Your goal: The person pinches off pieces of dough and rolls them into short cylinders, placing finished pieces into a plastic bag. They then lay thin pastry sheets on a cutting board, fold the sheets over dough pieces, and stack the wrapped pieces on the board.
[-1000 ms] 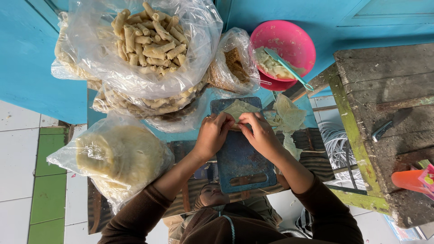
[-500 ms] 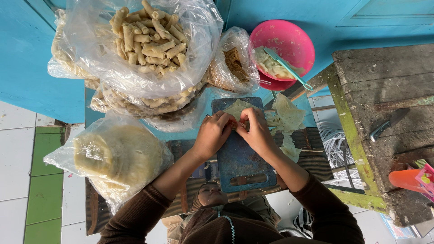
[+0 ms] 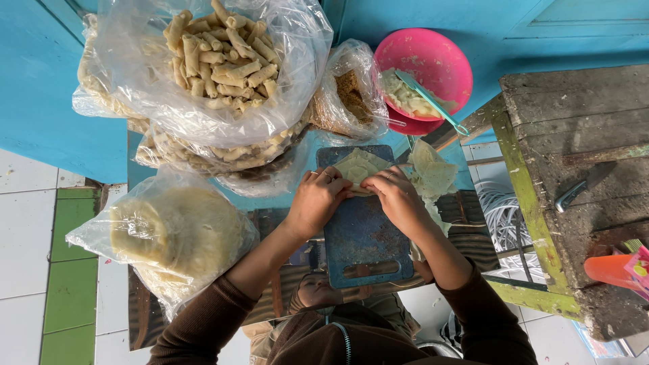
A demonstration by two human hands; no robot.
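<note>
I see a big clear bag of finished rolls point(image 3: 216, 54) already heaped, and a bag of flat wrappers point(image 3: 172, 230) not yet used, so I judge much remains. On the blue cutting board point(image 3: 362, 236), my left hand point(image 3: 318, 199) and right hand point(image 3: 399, 196) pinch a pale wrapper point(image 3: 358, 165), fingers curled narrow. The pink bowl of filling point(image 3: 422, 74) sits beyond, on a glass-topped table point(image 3: 270, 203) over tiled floor point(image 3: 34, 203).

Wall point(image 3: 40, 81): painted bright blue, seen at top and left; panelled blue section at upper right. Floor point(image 3: 27, 196): white tiles, green tile strip point(image 3: 67, 270) set at left. Wooden bench point(image 3: 574, 135): weathered grey planks, flaking green-yellow edge, placed at right. Table surface point(image 3: 284, 203): glossy, reflective, blue near wall. Light: soft, even daylight; no hard shadows seen.
</note>
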